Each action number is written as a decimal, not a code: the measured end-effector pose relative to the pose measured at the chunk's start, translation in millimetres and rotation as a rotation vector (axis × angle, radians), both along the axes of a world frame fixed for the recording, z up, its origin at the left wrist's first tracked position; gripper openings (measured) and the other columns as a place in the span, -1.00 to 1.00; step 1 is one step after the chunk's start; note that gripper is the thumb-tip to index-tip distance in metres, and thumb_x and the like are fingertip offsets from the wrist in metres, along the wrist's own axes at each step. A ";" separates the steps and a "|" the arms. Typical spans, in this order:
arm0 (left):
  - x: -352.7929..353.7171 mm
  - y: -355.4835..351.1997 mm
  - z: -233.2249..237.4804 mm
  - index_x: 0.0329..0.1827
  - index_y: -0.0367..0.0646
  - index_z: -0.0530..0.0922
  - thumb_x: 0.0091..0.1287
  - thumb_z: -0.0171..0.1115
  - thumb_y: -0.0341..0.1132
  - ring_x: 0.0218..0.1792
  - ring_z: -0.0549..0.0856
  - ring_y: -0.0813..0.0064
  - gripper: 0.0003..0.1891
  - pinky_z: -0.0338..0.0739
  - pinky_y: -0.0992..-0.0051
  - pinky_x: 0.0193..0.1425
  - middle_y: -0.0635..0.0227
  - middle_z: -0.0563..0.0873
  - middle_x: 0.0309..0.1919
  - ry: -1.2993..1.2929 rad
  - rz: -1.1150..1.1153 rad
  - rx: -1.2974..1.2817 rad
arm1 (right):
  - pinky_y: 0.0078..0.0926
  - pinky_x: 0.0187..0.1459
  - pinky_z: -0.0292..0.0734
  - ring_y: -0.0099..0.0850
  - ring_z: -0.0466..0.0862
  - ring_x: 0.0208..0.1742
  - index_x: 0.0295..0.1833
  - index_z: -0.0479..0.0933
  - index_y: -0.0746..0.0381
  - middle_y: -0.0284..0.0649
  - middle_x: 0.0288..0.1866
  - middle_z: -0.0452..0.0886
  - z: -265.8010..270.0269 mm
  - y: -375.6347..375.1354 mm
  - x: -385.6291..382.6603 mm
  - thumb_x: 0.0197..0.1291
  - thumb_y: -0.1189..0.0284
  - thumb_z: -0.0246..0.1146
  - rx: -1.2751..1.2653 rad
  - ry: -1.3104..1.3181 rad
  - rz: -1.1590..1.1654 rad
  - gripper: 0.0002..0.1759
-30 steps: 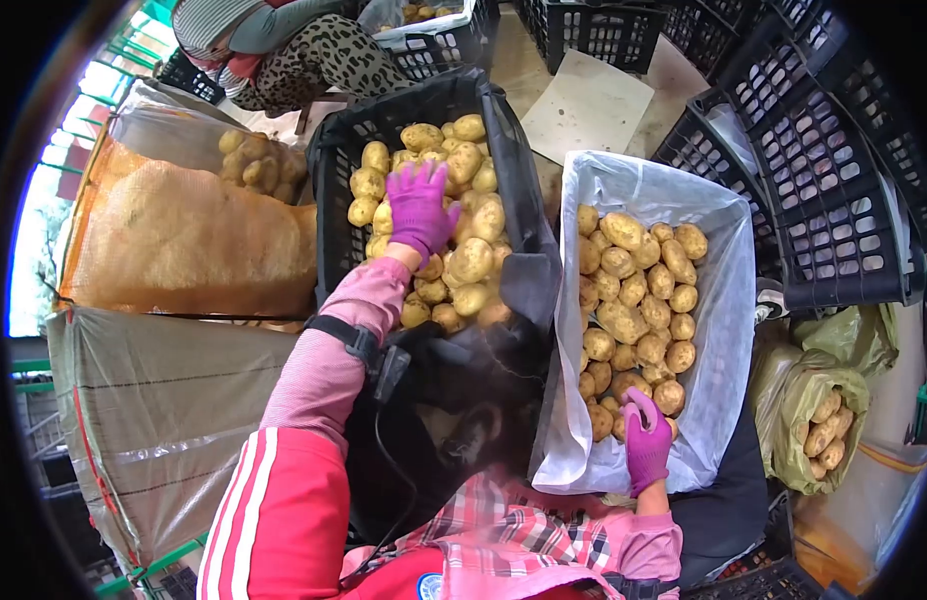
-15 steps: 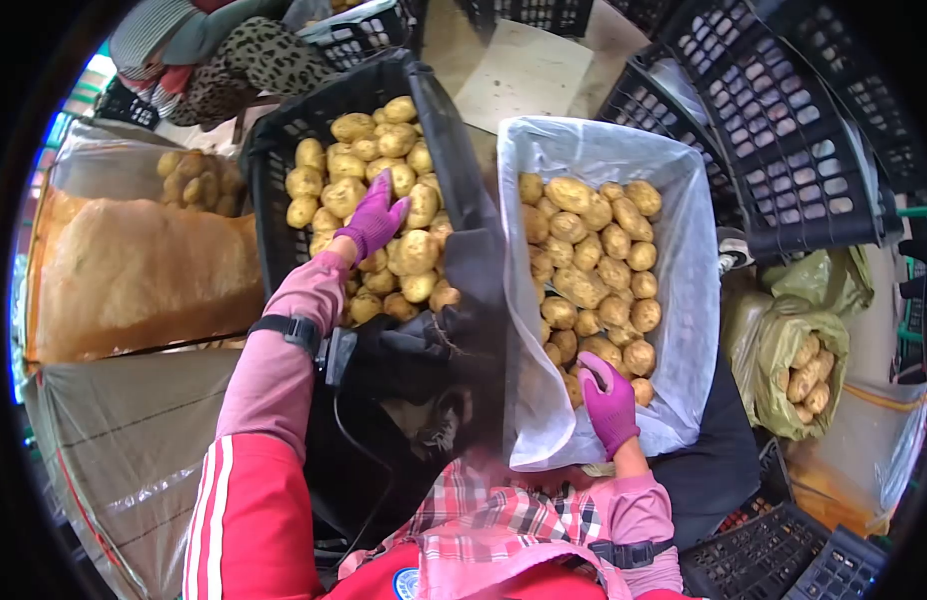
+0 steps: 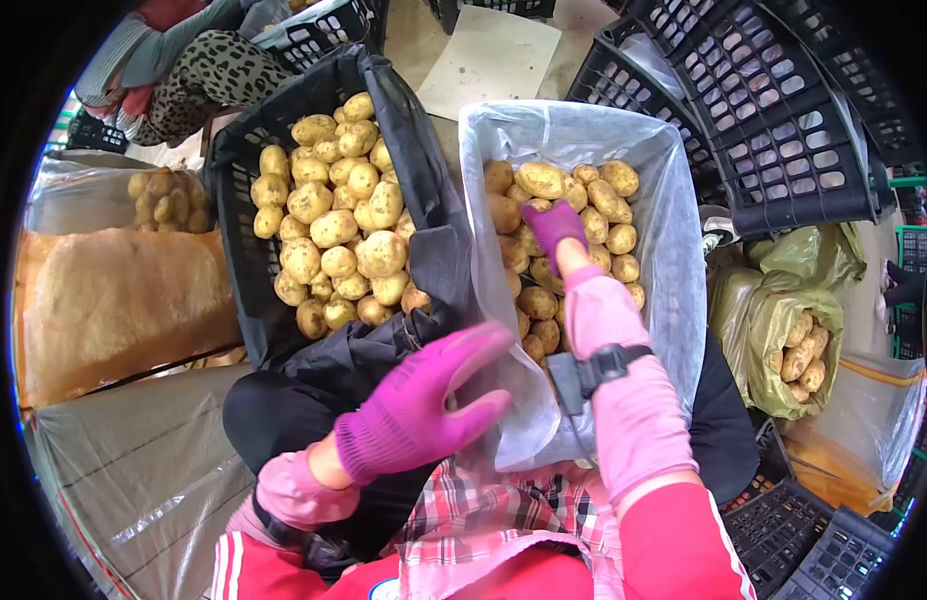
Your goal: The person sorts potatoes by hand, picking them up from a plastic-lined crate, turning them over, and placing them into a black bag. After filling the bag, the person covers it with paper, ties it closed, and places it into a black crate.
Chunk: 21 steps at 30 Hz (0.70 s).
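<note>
My left hand [image 3: 424,405], in a purple knit glove, hangs over my lap near the front of the two crates. Its fingers are apart with nothing in them, slightly blurred. My right hand [image 3: 556,230], gloved alike, reaches into the white-lined crate [image 3: 674,290] and touches the potatoes [image 3: 606,200] there. Its fingers point down and are mostly hidden, so whether it grips a potato does not show. To the left stands a black crate [image 3: 234,265] with a dark liner, heaped with potatoes [image 3: 334,228].
Plastic-wrapped sacks [image 3: 124,310] stand at the left. Stacked black crates [image 3: 774,130] rise at the upper right. A green bag [image 3: 834,345] of potatoes sits at the right. Another person's patterned trouser leg [image 3: 219,75] shows at the upper left.
My left hand has left the potatoes in the black crate and moved down and right. My right hand has reached farther into the white-lined crate. The view has shifted slightly.
</note>
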State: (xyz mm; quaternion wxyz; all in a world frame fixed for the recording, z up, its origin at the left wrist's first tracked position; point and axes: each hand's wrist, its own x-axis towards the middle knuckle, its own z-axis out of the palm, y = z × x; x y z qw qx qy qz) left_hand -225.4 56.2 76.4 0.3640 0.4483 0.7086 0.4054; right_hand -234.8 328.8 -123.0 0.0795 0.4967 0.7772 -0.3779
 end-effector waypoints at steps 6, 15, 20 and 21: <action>-1.5 4.4 -21.0 0.39 -0.29 0.38 0.41 0.20 -0.39 0.29 0.54 0.37 -0.51 0.40 0.40 0.40 0.15 0.53 0.28 -0.314 0.188 -0.015 | -0.15 0.24 0.56 -0.02 0.63 0.17 0.26 0.45 0.31 0.03 0.14 0.59 -13.8 9.3 48.2 0.25 0.21 0.24 -0.912 0.811 -0.467 -0.45; 7.7 -5.2 -18.3 0.37 -0.26 0.43 0.38 0.25 -0.33 0.29 0.53 0.36 -0.50 0.41 0.41 0.36 0.12 0.51 0.30 -0.325 0.081 -0.013 | -0.24 0.25 0.51 -0.16 0.64 0.16 0.43 0.34 0.23 0.07 0.24 0.56 -9.3 9.6 90.6 0.19 0.12 0.33 -0.130 0.251 -0.052 -0.24; 7.7 -1.1 -28.2 0.36 -0.27 0.43 0.39 0.24 -0.34 0.29 0.54 0.35 -0.51 0.42 0.40 0.36 0.11 0.53 0.27 -0.296 0.070 -0.039 | -0.25 0.33 0.42 -0.05 0.49 0.36 0.56 0.13 0.10 0.11 0.37 0.46 -23.4 -0.1 29.1 0.06 0.19 0.42 -0.010 -0.317 0.053 -0.03; 9.1 -1.9 -32.7 0.36 -0.28 0.43 0.38 0.24 -0.34 0.28 0.54 0.35 -0.51 0.42 0.40 0.36 0.10 0.53 0.27 -0.305 0.078 -0.044 | -0.26 0.31 0.43 -0.07 0.50 0.35 0.57 0.12 0.11 0.09 0.37 0.47 -25.8 2.6 28.1 0.06 0.20 0.43 -0.017 -0.337 0.051 -0.02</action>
